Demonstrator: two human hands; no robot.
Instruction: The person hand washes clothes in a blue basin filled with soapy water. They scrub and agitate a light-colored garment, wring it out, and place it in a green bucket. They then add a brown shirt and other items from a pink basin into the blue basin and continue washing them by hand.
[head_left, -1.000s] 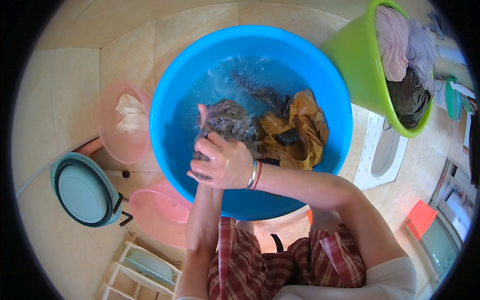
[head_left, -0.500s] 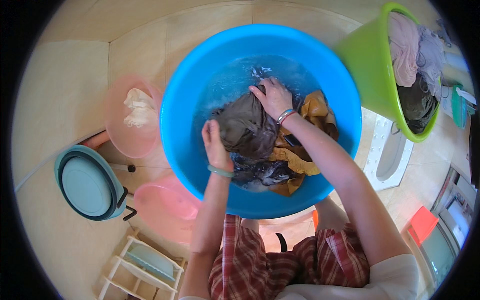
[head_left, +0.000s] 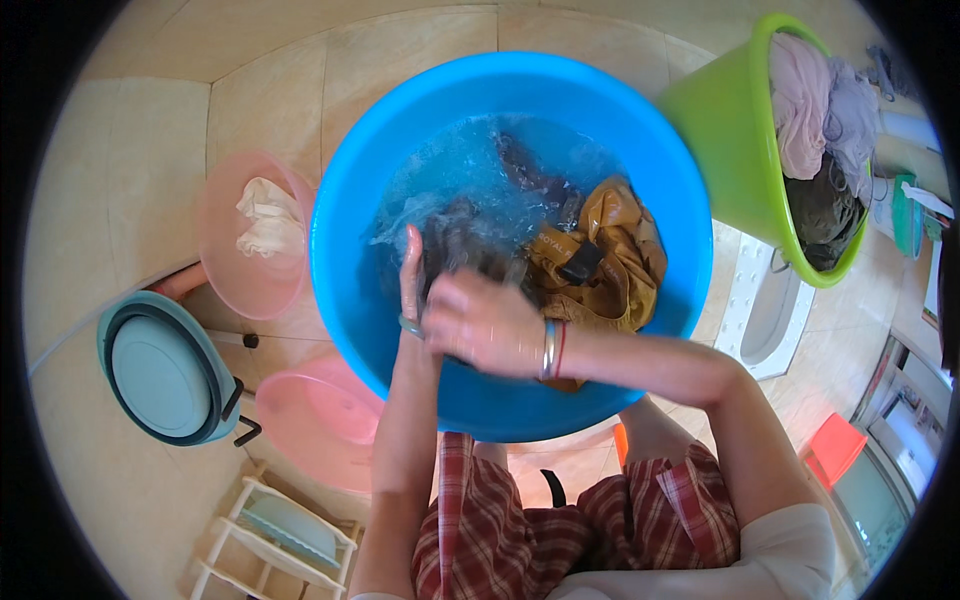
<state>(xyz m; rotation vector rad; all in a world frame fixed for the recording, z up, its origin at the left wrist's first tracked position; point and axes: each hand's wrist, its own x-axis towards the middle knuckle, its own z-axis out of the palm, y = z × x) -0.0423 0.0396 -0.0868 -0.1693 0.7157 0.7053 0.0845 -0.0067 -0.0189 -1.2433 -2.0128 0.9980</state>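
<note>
Holds left hand [head_left: 411, 275] edge-on beside dark wet cloth [head_left: 455, 228] in blue basin [head_left: 640, 140], with right hand [head_left: 483, 320] blurred alongside; impossible to make out either grip.

Beige tiled floor [head_left: 830, 345] beneath blue tub [head_left: 510, 85], green bucket [head_left: 720, 140] and pink basin [head_left: 310, 430].

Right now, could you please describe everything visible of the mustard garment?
The mustard garment lies crumpled at the right side of the blue tub, its thin-looking fabric folded and glossy, with a lettered band and a black patch. Dark cloth meets its upper left edge. The right forearm crosses above its lower part; contact is unclear.
</note>
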